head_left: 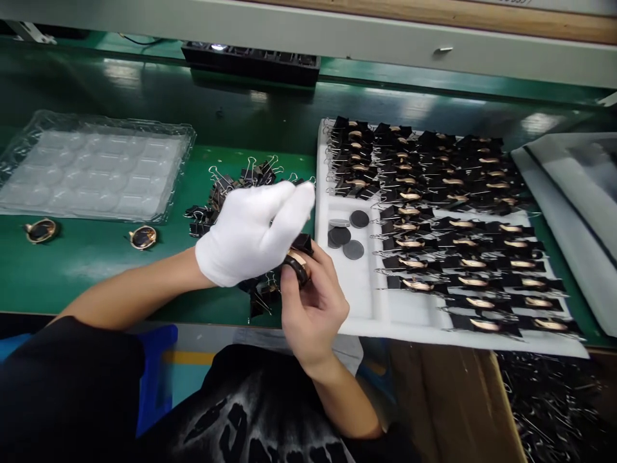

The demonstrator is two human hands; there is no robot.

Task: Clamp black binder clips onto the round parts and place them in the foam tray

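My right hand (pixel 313 308) is bare and grips a round gold-and-black watch case (pixel 296 267) between thumb and fingers. A black binder clip (pixel 303 243) sits at its upper edge. Just above it is my left hand (pixel 255 231), in a white glove, with fingers pressed together; whatever they hold is hidden from view. Behind the glove lies a pile of black binder clips (pixel 226 186) with wire handles. More clips (pixel 263 299) lie beneath my wrist, close to the table's front edge. Two gold watch cases with dark faces (pixel 143 238) (pixel 41 230) rest on the green table further left.
A white foam tray (pixel 349 302) on the right carries rows of clipped watch cases (pixel 409 244) and several dark discs (pixel 353 249). At the left lies a clear plastic tray (pixel 96 170). Overhead runs a grey shelf edge (pixel 337 38); a box of clips (pixel 554 411) stands lower right.
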